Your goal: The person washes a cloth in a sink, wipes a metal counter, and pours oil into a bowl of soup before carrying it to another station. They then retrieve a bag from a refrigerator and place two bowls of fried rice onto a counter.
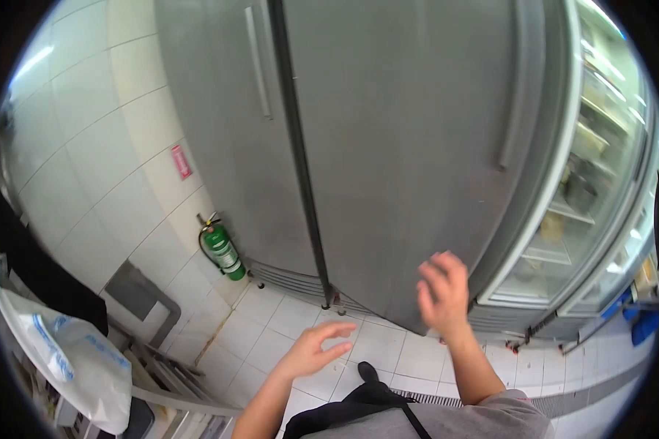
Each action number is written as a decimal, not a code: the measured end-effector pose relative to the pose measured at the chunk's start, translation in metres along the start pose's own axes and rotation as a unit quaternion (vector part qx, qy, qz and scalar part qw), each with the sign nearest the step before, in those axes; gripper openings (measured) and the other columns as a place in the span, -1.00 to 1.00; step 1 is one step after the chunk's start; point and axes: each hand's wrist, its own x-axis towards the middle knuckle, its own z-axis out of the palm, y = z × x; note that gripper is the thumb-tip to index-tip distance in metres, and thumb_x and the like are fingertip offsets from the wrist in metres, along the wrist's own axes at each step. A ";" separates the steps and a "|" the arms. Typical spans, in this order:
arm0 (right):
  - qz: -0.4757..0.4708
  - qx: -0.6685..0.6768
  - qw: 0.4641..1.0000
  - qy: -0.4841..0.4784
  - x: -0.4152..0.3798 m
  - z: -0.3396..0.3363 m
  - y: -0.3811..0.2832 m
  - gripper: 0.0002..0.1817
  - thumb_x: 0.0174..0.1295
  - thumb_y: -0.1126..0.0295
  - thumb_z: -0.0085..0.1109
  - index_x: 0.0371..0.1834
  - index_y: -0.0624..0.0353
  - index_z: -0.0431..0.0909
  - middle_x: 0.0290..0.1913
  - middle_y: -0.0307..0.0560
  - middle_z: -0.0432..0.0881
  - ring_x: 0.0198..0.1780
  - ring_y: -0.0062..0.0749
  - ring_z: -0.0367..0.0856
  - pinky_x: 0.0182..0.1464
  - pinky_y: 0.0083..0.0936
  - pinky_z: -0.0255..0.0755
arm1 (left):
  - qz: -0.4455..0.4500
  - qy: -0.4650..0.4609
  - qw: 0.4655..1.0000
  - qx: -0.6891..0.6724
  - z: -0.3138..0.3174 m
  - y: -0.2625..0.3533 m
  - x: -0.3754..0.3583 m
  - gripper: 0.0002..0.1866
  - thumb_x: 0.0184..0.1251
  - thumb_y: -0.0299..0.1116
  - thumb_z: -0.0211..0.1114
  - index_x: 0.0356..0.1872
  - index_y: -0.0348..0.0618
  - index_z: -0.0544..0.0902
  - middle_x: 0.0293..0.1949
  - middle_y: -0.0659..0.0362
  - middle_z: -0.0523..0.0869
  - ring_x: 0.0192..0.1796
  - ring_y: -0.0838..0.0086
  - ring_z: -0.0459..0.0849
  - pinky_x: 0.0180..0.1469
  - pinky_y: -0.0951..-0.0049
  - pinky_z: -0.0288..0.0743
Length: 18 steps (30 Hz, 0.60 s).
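Two tall grey metal refrigerator doors fill the view ahead. The right door (403,146) stands slightly ajar, its lower corner swung out over the floor. My right hand (444,296) is raised in front of that door's lower part, fingers loosely bent and apart, holding nothing. Lower and to the left, my left hand (318,350) hovers over the floor tiles with its fingers spread and thumb apart, also with nothing in it. A long vertical handle (516,88) runs along the right door's edge, above my right hand. The left door (227,110) looks closed.
A green fire extinguisher (223,251) stands by the tiled wall at left. Glass-door refrigerators (556,212) with stocked shelves line the right. White plastic bags (73,358) lie on a rack at lower left. A drain grate (564,402) crosses the tiled floor.
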 end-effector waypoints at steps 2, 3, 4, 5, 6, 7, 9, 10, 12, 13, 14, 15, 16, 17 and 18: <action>0.054 -0.155 0.986 -0.014 0.019 0.028 0.031 -0.51 -0.10 0.35 0.22 -0.05 0.25 0.40 0.18 0.17 0.18 0.21 0.15 0.12 0.15 -0.13 0.14 | 0.001 0.008 1.000 -0.024 -0.027 -0.016 0.024 -0.65 0.16 -0.41 0.18 0.00 -0.17 0.46 -0.11 0.18 0.55 -0.07 0.51 0.52 0.00 0.48 0.38; 0.093 -0.197 0.975 -0.041 0.026 0.047 0.054 -0.44 -0.06 0.27 0.20 0.04 0.26 0.33 0.24 0.18 0.08 0.25 0.16 0.04 0.18 -0.11 0.09 | 0.011 0.011 1.000 -0.021 -0.044 -0.022 0.042 -0.66 0.17 -0.39 0.17 0.00 -0.16 0.45 -0.11 0.21 0.55 -0.07 0.54 0.51 0.01 0.49 0.37; 0.131 -0.241 0.960 -0.064 0.031 0.069 0.080 -0.37 -0.01 0.19 0.18 0.12 0.27 0.26 0.30 0.19 -0.03 0.29 0.18 -0.05 0.20 -0.08 0.04 | -0.004 0.027 0.998 -0.061 -0.063 -0.026 0.061 -0.65 0.18 -0.40 0.17 0.01 -0.16 0.44 -0.10 0.22 0.55 -0.07 0.56 0.50 0.00 0.50 0.37; 0.169 -0.264 0.946 -0.079 0.034 0.089 0.104 -0.34 0.03 0.11 0.13 0.15 0.27 0.23 0.31 0.18 -0.07 0.30 0.16 -0.07 0.22 -0.07 0.01 | -0.016 0.042 0.994 -0.099 -0.084 -0.028 0.082 -0.65 0.18 -0.40 0.16 0.02 -0.16 0.43 -0.10 0.23 0.54 -0.07 0.58 0.49 -0.01 0.51 0.37; 0.206 -0.286 0.931 -0.092 0.039 0.107 0.127 -0.31 0.06 0.03 0.08 0.18 0.26 0.20 0.33 0.17 -0.12 0.31 0.13 -0.08 0.24 -0.06 -0.03 | -0.010 0.065 0.993 -0.099 -0.109 -0.030 0.105 -0.65 0.19 -0.40 0.16 0.02 -0.17 0.42 -0.10 0.26 0.53 -0.06 0.59 0.48 0.00 0.52 0.37; 0.258 -0.284 0.913 -0.139 0.043 0.122 0.146 -0.29 0.10 -0.04 -0.01 0.20 0.25 0.17 0.33 0.16 -0.12 0.32 0.08 -0.08 0.25 -0.06 -0.08 | 0.010 0.107 0.988 -0.108 -0.132 -0.028 0.128 -0.63 0.19 -0.37 0.16 0.03 -0.19 0.41 -0.07 0.24 0.51 -0.07 0.57 0.49 -0.03 0.53 0.37; 0.330 -0.252 0.893 -0.174 0.046 0.149 0.161 -0.26 0.09 -0.07 -0.01 0.19 0.29 0.15 0.32 0.24 -0.15 0.34 0.03 -0.11 0.25 -0.06 -0.09 | 0.035 0.203 0.976 -0.069 -0.182 -0.036 0.174 -0.56 0.19 -0.27 0.15 0.08 -0.22 0.36 -0.02 0.19 0.47 -0.04 0.53 0.48 -0.06 0.52 0.37; 0.327 -0.265 0.894 -0.157 0.041 0.161 0.161 -0.24 0.08 -0.06 0.00 0.19 0.33 0.15 0.32 0.26 -0.17 0.34 0.02 -0.12 0.25 -0.05 -0.07 | 0.023 0.260 0.965 -0.027 -0.211 -0.042 0.199 -0.52 0.19 -0.25 0.15 0.09 -0.24 0.34 0.01 0.16 0.45 0.01 0.52 0.44 -0.03 0.51 0.36; 0.353 -0.268 0.885 -0.141 0.052 0.169 0.157 -0.20 0.05 -0.04 0.07 0.16 0.43 0.14 0.33 0.26 -0.23 0.35 0.00 -0.15 0.24 -0.03 -0.05 | 0.027 0.361 0.931 0.050 -0.266 -0.050 0.253 -0.46 0.17 -0.20 0.15 0.12 -0.29 0.30 0.07 0.05 0.41 0.01 0.40 0.46 0.00 0.43 0.36; 0.360 -0.271 0.884 -0.124 0.052 0.176 0.159 -0.21 0.05 0.00 0.09 0.15 0.47 0.14 0.33 0.27 -0.26 0.35 0.00 -0.13 0.23 -0.03 -0.03 | 0.037 0.404 0.906 0.120 -0.293 -0.061 0.282 -0.44 0.16 -0.19 0.16 0.12 -0.31 0.29 0.08 0.00 0.40 -0.02 0.34 0.50 -0.01 0.39 0.37; 0.344 -0.276 0.893 -0.094 0.050 0.181 0.163 -0.22 0.05 0.03 0.09 0.14 0.49 0.13 0.33 0.28 -0.24 0.34 0.02 -0.10 0.22 -0.02 -0.02 | 0.057 0.446 0.875 0.176 -0.323 -0.079 0.316 -0.43 0.14 -0.18 0.17 0.12 -0.30 0.30 0.06 -0.03 0.41 -0.01 0.34 0.50 -0.01 0.38 0.37; 0.348 -0.262 0.895 -0.095 0.052 0.183 0.162 -0.24 0.06 0.06 0.10 0.14 0.51 0.13 0.33 0.28 -0.23 0.33 0.03 -0.09 0.22 -0.03 -0.01 | 0.078 0.485 0.842 0.223 -0.346 -0.092 0.347 -0.43 0.13 -0.17 0.18 0.11 -0.29 0.31 0.04 -0.05 0.43 -0.01 0.33 0.50 0.00 0.37 0.37; 0.350 -0.253 0.897 -0.090 0.057 0.182 0.165 -0.25 0.07 0.10 0.10 0.13 0.53 0.13 0.32 0.29 -0.22 0.32 0.04 -0.07 0.22 -0.03 0.00 | 0.092 0.499 0.838 0.203 -0.358 -0.085 0.366 -0.50 0.12 -0.16 0.18 0.00 -0.31 0.38 -0.07 -0.03 0.49 -0.10 0.33 0.52 -0.07 0.37 0.39; 0.347 -0.261 0.896 -0.091 0.056 0.182 0.171 -0.25 0.07 0.10 0.10 0.13 0.53 0.13 0.32 0.29 -0.22 0.32 0.04 -0.07 0.22 -0.03 0.00 | 0.107 0.514 0.831 0.181 -0.365 -0.074 0.378 -0.55 0.11 -0.15 0.18 -0.11 -0.33 0.45 -0.18 -0.01 0.55 -0.19 0.33 0.55 -0.13 0.37 0.41; 0.353 -0.246 0.899 -0.077 0.049 0.183 0.178 -0.29 0.07 0.15 0.11 0.15 0.47 0.14 0.32 0.27 -0.18 0.32 0.04 -0.06 0.22 -0.02 -0.02 | 0.108 0.515 0.832 0.177 -0.364 -0.065 0.384 -0.55 0.11 -0.15 0.18 -0.11 -0.33 0.45 -0.18 -0.01 0.55 -0.19 0.33 0.55 -0.13 0.37 0.41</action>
